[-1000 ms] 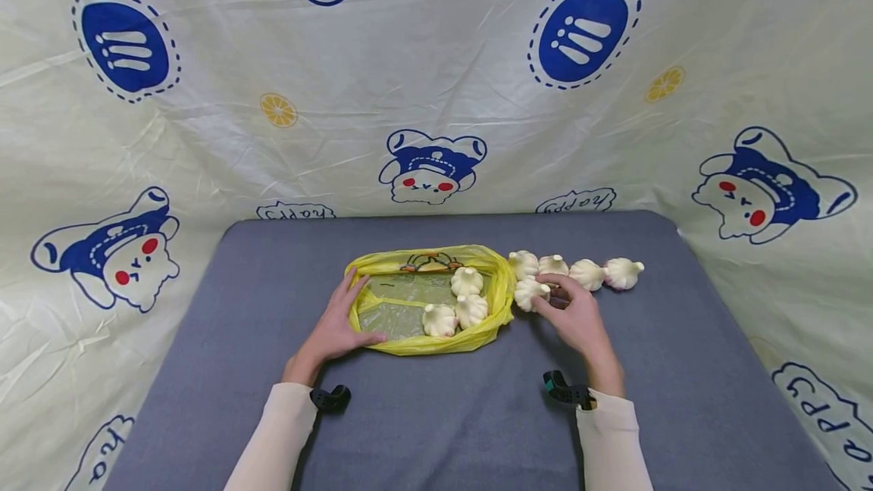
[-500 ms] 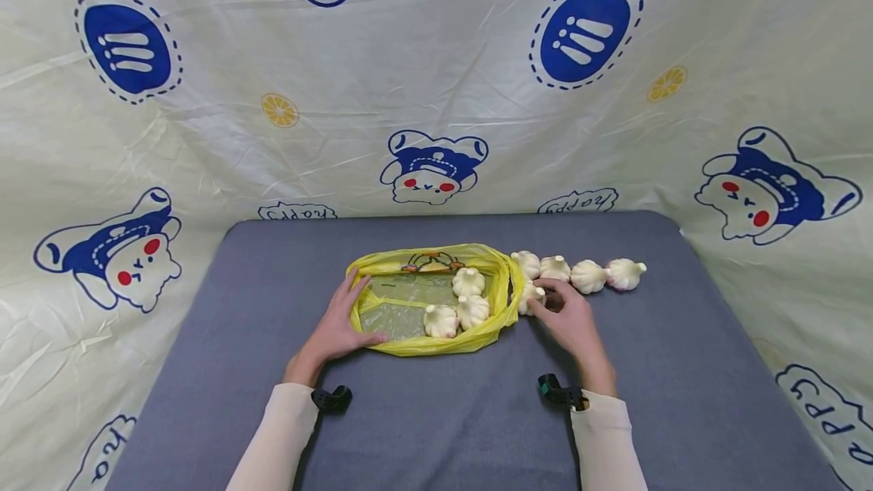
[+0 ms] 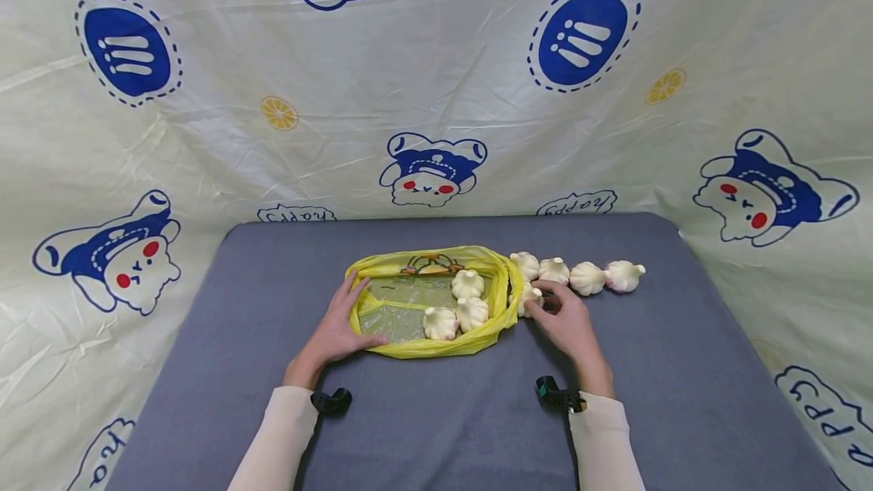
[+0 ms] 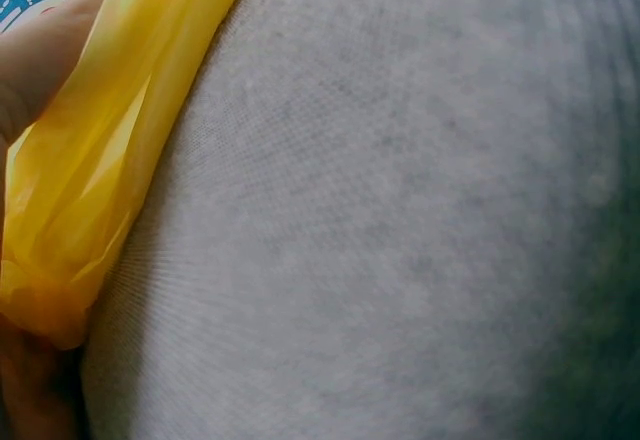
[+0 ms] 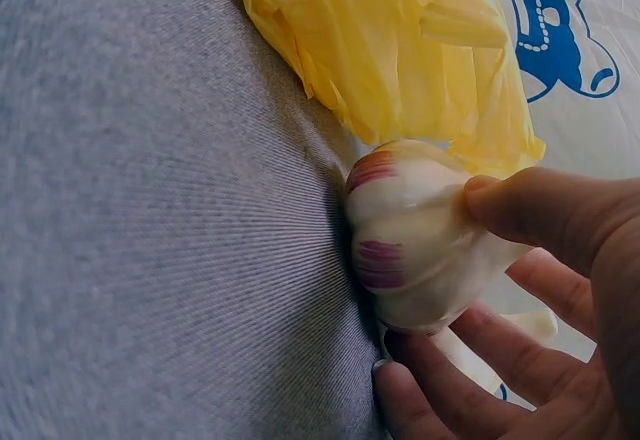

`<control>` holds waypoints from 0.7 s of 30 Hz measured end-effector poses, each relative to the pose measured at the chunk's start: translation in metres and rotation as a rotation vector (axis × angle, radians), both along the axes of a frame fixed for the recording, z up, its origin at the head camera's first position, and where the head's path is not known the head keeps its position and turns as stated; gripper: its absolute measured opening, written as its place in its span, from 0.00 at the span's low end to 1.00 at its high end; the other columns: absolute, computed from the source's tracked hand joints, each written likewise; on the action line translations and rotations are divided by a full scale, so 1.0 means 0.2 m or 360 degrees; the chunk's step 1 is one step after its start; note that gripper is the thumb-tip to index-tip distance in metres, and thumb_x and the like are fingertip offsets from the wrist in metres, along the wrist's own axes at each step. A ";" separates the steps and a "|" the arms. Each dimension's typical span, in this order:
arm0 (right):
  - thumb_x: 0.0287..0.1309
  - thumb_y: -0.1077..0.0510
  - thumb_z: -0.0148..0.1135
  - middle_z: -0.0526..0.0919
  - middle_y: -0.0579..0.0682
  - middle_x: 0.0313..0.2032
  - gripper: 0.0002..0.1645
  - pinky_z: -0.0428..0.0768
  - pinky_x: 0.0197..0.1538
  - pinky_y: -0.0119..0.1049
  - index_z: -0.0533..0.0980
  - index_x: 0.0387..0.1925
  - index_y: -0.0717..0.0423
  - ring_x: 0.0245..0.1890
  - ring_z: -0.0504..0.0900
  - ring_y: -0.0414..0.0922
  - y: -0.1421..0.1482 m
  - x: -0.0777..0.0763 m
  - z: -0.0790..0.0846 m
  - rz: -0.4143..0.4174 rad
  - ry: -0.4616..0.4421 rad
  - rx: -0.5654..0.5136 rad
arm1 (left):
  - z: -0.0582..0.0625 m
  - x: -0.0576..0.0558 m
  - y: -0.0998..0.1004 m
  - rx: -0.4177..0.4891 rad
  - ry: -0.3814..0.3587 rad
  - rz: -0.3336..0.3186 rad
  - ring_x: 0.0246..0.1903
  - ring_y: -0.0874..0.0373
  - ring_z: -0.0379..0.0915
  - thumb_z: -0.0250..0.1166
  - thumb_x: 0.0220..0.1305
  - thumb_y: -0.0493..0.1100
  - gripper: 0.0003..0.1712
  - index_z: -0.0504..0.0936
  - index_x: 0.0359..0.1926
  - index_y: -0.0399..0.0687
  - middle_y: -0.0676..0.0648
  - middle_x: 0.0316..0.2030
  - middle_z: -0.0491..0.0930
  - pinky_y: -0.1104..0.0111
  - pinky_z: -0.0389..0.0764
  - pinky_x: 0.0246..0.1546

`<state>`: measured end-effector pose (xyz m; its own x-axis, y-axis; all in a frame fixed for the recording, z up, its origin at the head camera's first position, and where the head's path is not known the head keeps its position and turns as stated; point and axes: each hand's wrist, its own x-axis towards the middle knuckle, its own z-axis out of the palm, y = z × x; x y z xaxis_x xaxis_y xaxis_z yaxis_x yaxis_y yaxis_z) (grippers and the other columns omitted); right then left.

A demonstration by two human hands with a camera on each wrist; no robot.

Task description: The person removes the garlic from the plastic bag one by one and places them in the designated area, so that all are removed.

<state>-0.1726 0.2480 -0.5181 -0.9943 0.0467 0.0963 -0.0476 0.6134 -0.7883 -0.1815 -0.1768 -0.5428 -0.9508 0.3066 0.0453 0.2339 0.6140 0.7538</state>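
Note:
A yellow plastic bag (image 3: 402, 349) lies spread with its mouth up on the table, a few garlic bulbs (image 3: 440, 322) sitting at the right side inside it. My left hand (image 3: 337, 324) holds the bag's left end, thumb at the front rim and fingers at the back. In the left wrist view, folds of yellow plastic cover part of that hand. Just outside the bag's right end, my right hand (image 3: 567, 320) grips a garlic bulb (image 5: 420, 230) with purple streaks between thumb and fingers. The bulb sits low over the cloth, right at the bag's side.
Several more garlic bulbs (image 3: 587, 277) stand in a row behind and to the right of my right hand. Grey-blue cloth covers the table (image 3: 436, 430). A white printed sheet (image 3: 436, 59) hangs at the back and sides.
My right hand has shifted a little left, bringing the gripped garlic bulb up against the bag's right side. The left hand stays where it was.

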 end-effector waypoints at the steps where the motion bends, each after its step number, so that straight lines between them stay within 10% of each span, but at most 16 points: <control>1: 0.67 0.54 0.68 0.81 0.62 0.59 0.24 0.81 0.55 0.54 0.77 0.61 0.59 0.54 0.84 0.61 0.00 0.00 0.00 0.0004 -0.0001 -0.0005 | 0.00 0.00 0.00 0.0003 0.0001 -0.0002 0.81 0.38 0.34 0.83 0.46 0.59 0.68 0.54 0.82 0.50 0.47 0.84 0.37 0.33 0.50 0.74; 21: 0.67 0.56 0.68 0.78 0.64 0.63 0.28 0.81 0.57 0.59 0.74 0.65 0.60 0.58 0.82 0.64 0.01 0.01 0.04 0.0055 -0.0014 0.0011 | -0.01 0.00 0.00 -0.0002 -0.0004 0.0003 0.81 0.38 0.34 0.83 0.46 0.60 0.68 0.54 0.82 0.51 0.47 0.84 0.37 0.33 0.51 0.74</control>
